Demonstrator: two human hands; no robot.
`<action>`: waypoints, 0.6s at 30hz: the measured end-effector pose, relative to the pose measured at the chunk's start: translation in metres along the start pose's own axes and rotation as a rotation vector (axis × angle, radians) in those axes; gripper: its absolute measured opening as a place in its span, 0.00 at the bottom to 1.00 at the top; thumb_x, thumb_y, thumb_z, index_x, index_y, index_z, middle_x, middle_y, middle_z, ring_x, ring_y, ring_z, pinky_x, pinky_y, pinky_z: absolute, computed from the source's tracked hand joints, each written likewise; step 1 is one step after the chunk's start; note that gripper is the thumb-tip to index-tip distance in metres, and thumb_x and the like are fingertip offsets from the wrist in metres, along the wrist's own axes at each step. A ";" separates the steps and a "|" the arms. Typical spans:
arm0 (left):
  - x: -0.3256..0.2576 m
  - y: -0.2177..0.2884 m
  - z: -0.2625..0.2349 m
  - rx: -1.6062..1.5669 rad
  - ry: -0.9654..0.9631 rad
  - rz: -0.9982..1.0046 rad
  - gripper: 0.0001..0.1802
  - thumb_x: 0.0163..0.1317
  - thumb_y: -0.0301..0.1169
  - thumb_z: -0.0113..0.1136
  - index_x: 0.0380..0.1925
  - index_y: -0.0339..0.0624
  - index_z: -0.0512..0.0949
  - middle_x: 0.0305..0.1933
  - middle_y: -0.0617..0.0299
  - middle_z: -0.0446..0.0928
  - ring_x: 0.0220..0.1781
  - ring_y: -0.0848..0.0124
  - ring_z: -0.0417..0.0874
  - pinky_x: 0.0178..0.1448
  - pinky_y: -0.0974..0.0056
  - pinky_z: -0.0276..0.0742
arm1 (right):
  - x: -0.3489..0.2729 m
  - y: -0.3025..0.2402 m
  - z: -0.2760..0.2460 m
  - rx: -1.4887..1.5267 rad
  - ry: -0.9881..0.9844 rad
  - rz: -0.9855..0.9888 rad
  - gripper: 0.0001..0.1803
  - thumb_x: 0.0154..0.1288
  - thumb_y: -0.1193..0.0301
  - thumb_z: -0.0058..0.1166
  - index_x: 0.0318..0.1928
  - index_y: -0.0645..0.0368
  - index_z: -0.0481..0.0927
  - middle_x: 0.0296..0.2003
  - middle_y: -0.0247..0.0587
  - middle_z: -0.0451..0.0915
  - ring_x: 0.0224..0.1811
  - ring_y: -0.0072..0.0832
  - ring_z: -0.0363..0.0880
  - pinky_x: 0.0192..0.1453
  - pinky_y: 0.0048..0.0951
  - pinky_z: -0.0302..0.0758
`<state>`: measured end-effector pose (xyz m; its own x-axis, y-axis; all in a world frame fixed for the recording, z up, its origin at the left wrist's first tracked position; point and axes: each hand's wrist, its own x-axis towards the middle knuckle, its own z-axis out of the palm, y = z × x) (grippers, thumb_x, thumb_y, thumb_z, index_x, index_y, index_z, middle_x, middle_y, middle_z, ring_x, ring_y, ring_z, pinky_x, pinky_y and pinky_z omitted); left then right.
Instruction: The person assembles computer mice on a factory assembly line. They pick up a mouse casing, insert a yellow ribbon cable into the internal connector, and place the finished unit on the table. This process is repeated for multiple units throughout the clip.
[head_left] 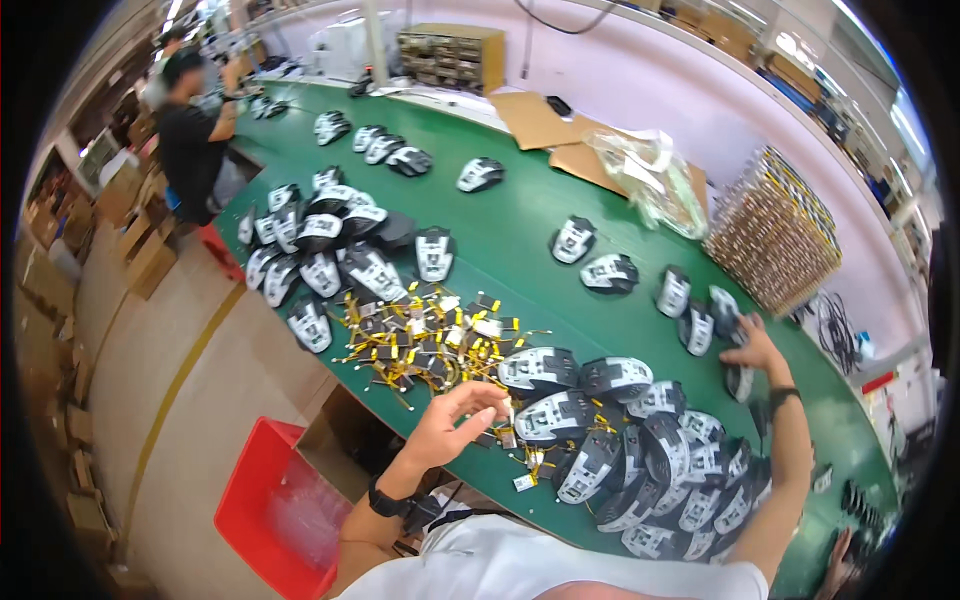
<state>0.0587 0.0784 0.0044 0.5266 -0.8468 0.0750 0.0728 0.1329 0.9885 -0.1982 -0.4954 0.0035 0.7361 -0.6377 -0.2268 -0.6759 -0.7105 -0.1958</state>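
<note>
My left hand (458,424) hovers at the near edge of a pile of small battery packs (420,335) with yellow tape and wires. Its fingers are loosely bent, thumb apart, and nothing plainly shows in them. Just right of it lies a white-and-black computer mouse shell (552,416). My right hand (757,345) reaches out to the right, fingers and thumb spread, beside a mouse shell (723,304). Another mouse shell (739,382) lies just below its thumb; contact with either is unclear. Under my right forearm many mouse shells (668,450) are heaped.
More mouse shells (320,230) crowd the left of the green table (520,245). A stack of trays (775,235), plastic wrap (655,180) and cardboard (535,120) stand along the back. A red bin (250,500) is at lower left. Another person (192,135) works at far left; someone's hand (838,565) shows at lower right.
</note>
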 end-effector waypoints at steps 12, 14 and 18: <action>-0.020 -0.020 -0.023 -0.102 0.147 0.022 0.14 0.67 0.23 0.52 0.52 0.32 0.73 0.44 0.55 0.81 0.48 0.69 0.81 0.57 0.63 0.75 | 0.132 -0.209 0.018 -0.101 -0.059 -0.194 0.72 0.33 0.43 0.76 0.76 0.54 0.46 0.72 0.74 0.41 0.69 0.63 0.60 0.71 0.43 0.65; -0.022 -0.023 -0.028 -0.089 0.193 0.020 0.15 0.67 0.24 0.53 0.52 0.32 0.73 0.44 0.56 0.81 0.48 0.70 0.82 0.57 0.64 0.76 | 0.144 -0.259 0.022 -0.109 -0.040 -0.215 0.71 0.34 0.43 0.75 0.75 0.55 0.48 0.71 0.75 0.45 0.66 0.64 0.64 0.68 0.45 0.68; 0.002 -0.001 -0.033 0.081 0.136 0.036 0.15 0.66 0.25 0.55 0.52 0.33 0.74 0.43 0.57 0.82 0.48 0.70 0.83 0.55 0.64 0.76 | 0.184 -0.336 0.040 -0.027 0.108 -0.235 0.65 0.39 0.39 0.70 0.72 0.61 0.55 0.67 0.76 0.56 0.63 0.65 0.68 0.66 0.48 0.70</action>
<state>0.0877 0.0935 -0.0009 0.6379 -0.7639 0.0979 -0.0144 0.1153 0.9932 0.1628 -0.3617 -0.0109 0.8737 -0.4807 -0.0749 -0.4852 -0.8500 -0.2051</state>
